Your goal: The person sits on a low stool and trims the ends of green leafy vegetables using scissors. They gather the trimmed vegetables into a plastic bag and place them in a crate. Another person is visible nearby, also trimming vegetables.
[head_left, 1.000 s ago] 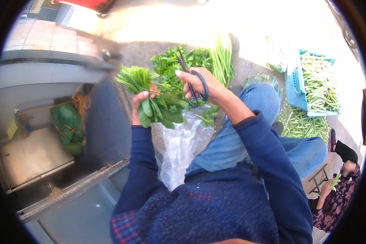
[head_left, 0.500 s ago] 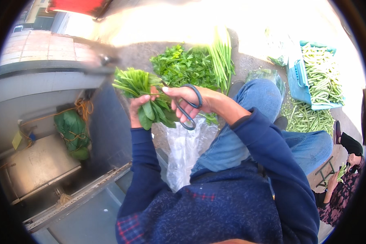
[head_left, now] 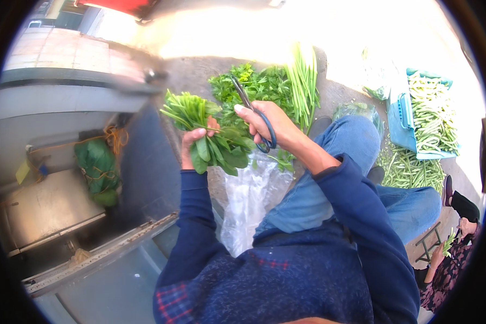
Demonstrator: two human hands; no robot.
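My left hand (head_left: 193, 141) is closed round a bunch of leafy greens (head_left: 221, 152), its cut-looking stems fanned toward the upper left and its broad leaves hanging to the right. In my right hand (head_left: 270, 123) is a pair of dark-handled scissors (head_left: 244, 96), their blades pointing up and away, apart from the stems. The fingers wrap the handles, and the blades look nearly together. Just beyond both hands lies a heap of leafy celery-like greens (head_left: 256, 81) with long pale-green stalks (head_left: 303, 81) on the ground.
A clear plastic bag (head_left: 248, 200) lies by my knee. To the right stands a blue crate (head_left: 402, 116) of green beans (head_left: 432, 116), with more beans (head_left: 416, 168) heaped below. Another person's hand (head_left: 436, 259) holds greens. At left is a grey metal vehicle bed (head_left: 108, 275) with a green bundle (head_left: 96, 167).
My right hand has turned the scissors from lying across the bunch to pointing up and away, clear of the stems. The left hand still holds the greens; the whole view has shifted slightly.
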